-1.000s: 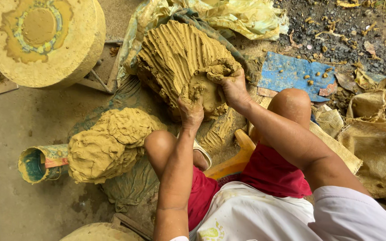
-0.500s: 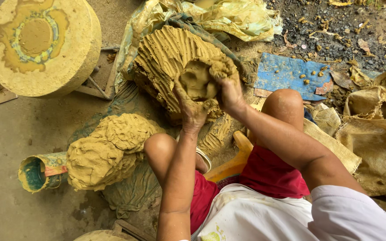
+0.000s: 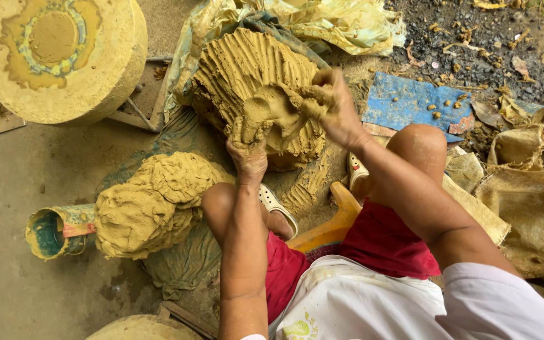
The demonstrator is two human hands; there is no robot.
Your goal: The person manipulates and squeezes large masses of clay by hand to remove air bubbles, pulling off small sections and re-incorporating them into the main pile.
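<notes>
- Bucket [image 3: 51, 232] lies on its side at our far left, near the smaller clay heap [image 3: 149, 204], and its inside is blue-green.
- Above it, a round yellow wheel [image 3: 64, 53] stands on the floor, with a brown disc in its middle.
- The smaller clay heap sits on a dirty cloth [image 3: 184, 264], just beside our left knee.
- Our left hand [image 3: 249, 151] is at the lower front of the big clay mound [image 3: 247, 75]; its fingers are closed around a lump of wet clay that joins the mound.
- The big clay mound stands in front of our knees, in the upper middle, with finger grooves all over it.
- Our right hand [image 3: 335, 107] is on the right side of the mound, with fingers curled tight on another clay piece.
- A yellow plastic sheet [image 3: 341, 22] lies behind the mound.
- A blue board [image 3: 410, 104] lies at the right, beyond our right knee.
- Brown sacks [image 3: 530, 189] lie at the far right.
</notes>
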